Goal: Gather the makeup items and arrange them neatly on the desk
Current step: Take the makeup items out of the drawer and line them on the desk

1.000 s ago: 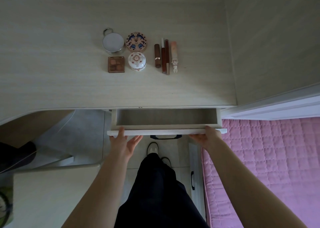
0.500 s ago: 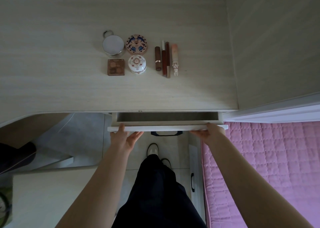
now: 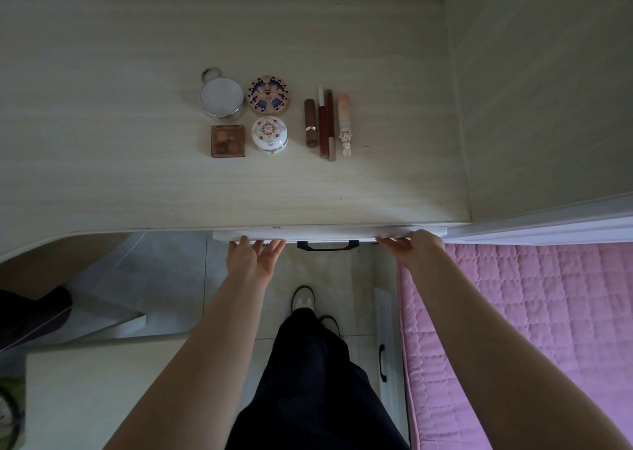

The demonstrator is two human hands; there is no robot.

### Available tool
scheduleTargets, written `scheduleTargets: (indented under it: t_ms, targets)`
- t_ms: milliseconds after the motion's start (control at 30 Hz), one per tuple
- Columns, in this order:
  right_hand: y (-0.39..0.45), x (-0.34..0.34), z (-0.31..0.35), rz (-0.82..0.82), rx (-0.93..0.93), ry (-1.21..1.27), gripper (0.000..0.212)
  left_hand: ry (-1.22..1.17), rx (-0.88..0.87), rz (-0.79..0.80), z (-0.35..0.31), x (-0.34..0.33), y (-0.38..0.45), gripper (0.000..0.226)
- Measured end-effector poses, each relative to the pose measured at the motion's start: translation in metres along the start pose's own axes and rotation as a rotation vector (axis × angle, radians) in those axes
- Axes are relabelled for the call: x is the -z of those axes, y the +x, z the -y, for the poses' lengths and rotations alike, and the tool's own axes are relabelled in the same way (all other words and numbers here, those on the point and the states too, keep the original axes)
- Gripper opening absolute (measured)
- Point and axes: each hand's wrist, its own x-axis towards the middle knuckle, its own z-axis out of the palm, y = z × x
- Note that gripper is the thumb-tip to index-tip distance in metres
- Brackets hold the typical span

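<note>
1. Standing at the bottom of the view: dark trousers (image 3: 318,391) and two shoes (image 3: 303,299) on pale floor tiles, the farther shoe half hidden behind the trouser leg.
2. Cut off at right, a pink quilted bedspread (image 3: 520,330); cut off at left, a pale cabinet top (image 3: 85,391).
3. Reaching forward with both bare forearms: left hand (image 3: 253,258) palm-forward, fingers straight and spread, tips pressed against the white drawer front (image 3: 308,234); gripping nothing.
4. Right hand (image 3: 416,247) laid over the drawer front's right end, fingers bent across its top edge; fingertips hidden, so hard to tell how firmly held.
5. Drawer front nearly flush under the desk (image 3: 102,141) edge, interior out of sight; black handle (image 3: 327,246) partly hidden beneath it.
6. Lying mid-desk on pale wood grain, in neat rows: square brown eyeshadow palette (image 3: 227,141), domed white floral pot (image 3: 270,134), round mirrored compact (image 3: 222,97) with a ring, round patterned compact (image 3: 269,95).
7. Just right of these, side by side and parallel: brown lipstick (image 3: 310,122), two slim reddish tubes (image 3: 326,124), a pink tube with a rabbit-shaped end (image 3: 344,121); labels too small to read.
</note>
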Motion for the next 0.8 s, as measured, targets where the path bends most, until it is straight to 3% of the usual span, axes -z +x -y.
scheduleTargets:
  t_ms: [267,433,633,800]
  targets:
    - [-0.008,0.003,-0.004,0.116,0.049,-0.076,0.044,-0.014,0.005,-0.023,-0.002,-0.004,0.003,0.048]
    - [0.000,-0.010,0.000,0.035,-0.011,0.125,0.015,-0.025,0.004,0.002,-0.005,-0.009,0.006,0.047]
    - [0.008,-0.010,0.004,0.086,-0.025,0.092,0.043,-0.047,0.015,0.024,-0.005,-0.016,0.011,0.045]
    - [0.011,-0.004,-0.002,0.132,-0.017,0.031,0.046,-0.027,-0.006,0.036,-0.003,-0.010,0.004,0.045]
